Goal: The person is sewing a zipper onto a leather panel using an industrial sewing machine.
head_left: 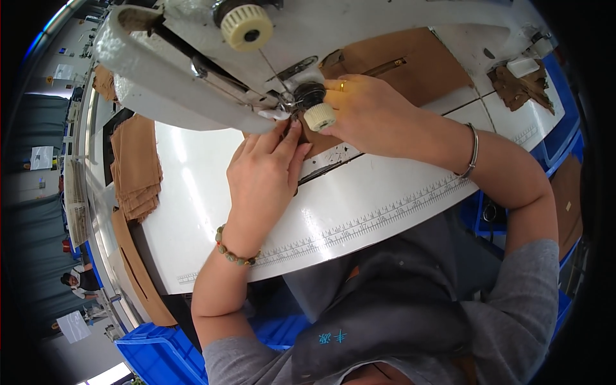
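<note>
A white sewing machine [173,83] stands over the table, its needle and foot partly hidden by its head and my fingers. Under the foot lies a piece of brown fabric [319,146]. My left hand [264,170] is closed on this fabric just in front of the foot, fingertips pressed together by the needle. On the other side, my right hand [372,115] grips the fabric beside the cream dial [319,117]; the dial hides some of its fingertips. A larger brown panel [427,70] with a dark slit spreads behind my right hand.
A stack of brown fabric pieces [136,163] lies at the left, with a long slotted brown strip [138,269] below it. Brown scraps [523,86] sit at the far right. Blue bins [157,350] stand below the table. A printed ruler [359,231] follows the front edge.
</note>
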### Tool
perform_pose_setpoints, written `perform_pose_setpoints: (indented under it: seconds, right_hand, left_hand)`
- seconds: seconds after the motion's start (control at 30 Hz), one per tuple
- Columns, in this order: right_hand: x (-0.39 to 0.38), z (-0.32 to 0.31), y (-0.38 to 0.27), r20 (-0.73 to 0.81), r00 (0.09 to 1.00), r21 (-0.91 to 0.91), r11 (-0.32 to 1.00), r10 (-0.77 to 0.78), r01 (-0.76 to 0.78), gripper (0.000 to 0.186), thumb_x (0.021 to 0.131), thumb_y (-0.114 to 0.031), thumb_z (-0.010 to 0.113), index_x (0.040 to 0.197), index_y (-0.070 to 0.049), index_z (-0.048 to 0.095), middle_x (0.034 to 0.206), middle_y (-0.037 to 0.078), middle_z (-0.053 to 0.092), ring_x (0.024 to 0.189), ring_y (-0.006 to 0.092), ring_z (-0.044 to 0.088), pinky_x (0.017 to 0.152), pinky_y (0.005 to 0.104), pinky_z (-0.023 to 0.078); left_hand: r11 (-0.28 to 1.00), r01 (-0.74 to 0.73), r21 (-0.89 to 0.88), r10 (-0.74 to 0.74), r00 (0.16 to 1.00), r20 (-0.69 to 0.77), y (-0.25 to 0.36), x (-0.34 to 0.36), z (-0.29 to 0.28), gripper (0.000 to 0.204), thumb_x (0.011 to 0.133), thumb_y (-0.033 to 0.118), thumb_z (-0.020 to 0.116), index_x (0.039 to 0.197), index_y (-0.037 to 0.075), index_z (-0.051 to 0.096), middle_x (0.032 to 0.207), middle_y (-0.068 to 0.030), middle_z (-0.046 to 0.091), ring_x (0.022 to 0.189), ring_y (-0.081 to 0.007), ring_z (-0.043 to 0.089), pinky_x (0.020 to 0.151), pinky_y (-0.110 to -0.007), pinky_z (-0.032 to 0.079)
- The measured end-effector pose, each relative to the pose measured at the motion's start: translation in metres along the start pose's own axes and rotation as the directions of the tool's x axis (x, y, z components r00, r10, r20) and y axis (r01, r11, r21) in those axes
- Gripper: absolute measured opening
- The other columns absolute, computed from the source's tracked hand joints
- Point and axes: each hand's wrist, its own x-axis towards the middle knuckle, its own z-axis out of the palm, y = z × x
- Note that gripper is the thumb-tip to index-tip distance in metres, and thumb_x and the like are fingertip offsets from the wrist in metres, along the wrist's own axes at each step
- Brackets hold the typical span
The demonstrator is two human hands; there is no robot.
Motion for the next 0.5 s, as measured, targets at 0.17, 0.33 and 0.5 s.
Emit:
perform_pose_setpoints:
  seconds: [0.17,0.33,0.5]
  right_hand:
    - [0.0001,-0.0017,-0.0020,-0.039,0.999,0.015,1.000,-0.009,0.009,0.031,0.091,-0.026,0.075,0.109,0.000,0.072,0.105,0.009,0.073,0.104,0.0272,0.070,0.090,0.0396,0.054]
    - [0.0001,-0.0020,0.0003,-0.010,0.996,-0.078,0.993,-0.092,0.091,0.034,0.091,-0.027,0.075,0.111,0.001,0.073,0.105,0.008,0.073,0.103,0.0249,0.070,0.095,0.0398,0.051]
    - [0.0070,-0.0069,-0.0013,0.027,0.995,-0.130,0.986,-0.097,0.100,0.031,0.092,-0.031,0.073,0.091,0.000,0.078,0.108,0.010,0.074,0.100,0.0215,0.070,0.094,0.0378,0.050]
  left_hand:
    - [0.999,-0.011,0.030,0.011,1.000,-0.008,0.0032,-0.0002,-0.0023,0.027,0.092,0.020,0.078,0.116,0.008,0.079,0.094,-0.0050,0.072,0.084,-0.0247,0.069,0.074,-0.035,0.056]
    - [0.997,-0.016,0.073,0.018,0.999,-0.030,0.0042,0.0020,-0.0020,0.022,0.093,0.022,0.077,0.110,0.008,0.081,0.097,-0.0055,0.075,0.094,-0.0263,0.072,0.080,-0.037,0.057]
    - [0.992,-0.009,0.127,0.015,0.999,-0.044,0.0039,0.0022,-0.0028,0.020,0.094,0.022,0.076,0.107,0.008,0.081,0.099,-0.0060,0.076,0.101,-0.0281,0.072,0.085,-0.039,0.056]
